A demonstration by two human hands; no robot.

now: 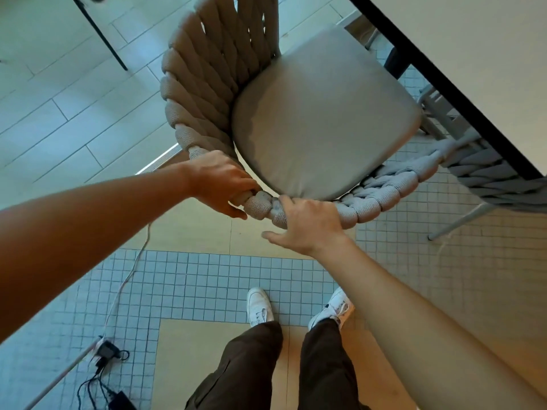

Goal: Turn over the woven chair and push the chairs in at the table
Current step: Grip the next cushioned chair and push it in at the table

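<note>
Woven chair (322,119) upright at 12 o'clock. Its back rim is gripped by left hand (225,184) and hooked by right hand (307,224). Table (473,54) noted at 2 o'clock. Risk judged: armrest could be jammed against second chair (485,173) at 3 o'clock if pushed askew.

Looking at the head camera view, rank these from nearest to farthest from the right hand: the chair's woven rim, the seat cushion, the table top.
1. Woven rim: touching, the right hand has its fingers over it.
2. Seat cushion: just ahead of the hand, inside the rim.
3. Table top: farthest, at the upper right, beyond the cushion.
</note>
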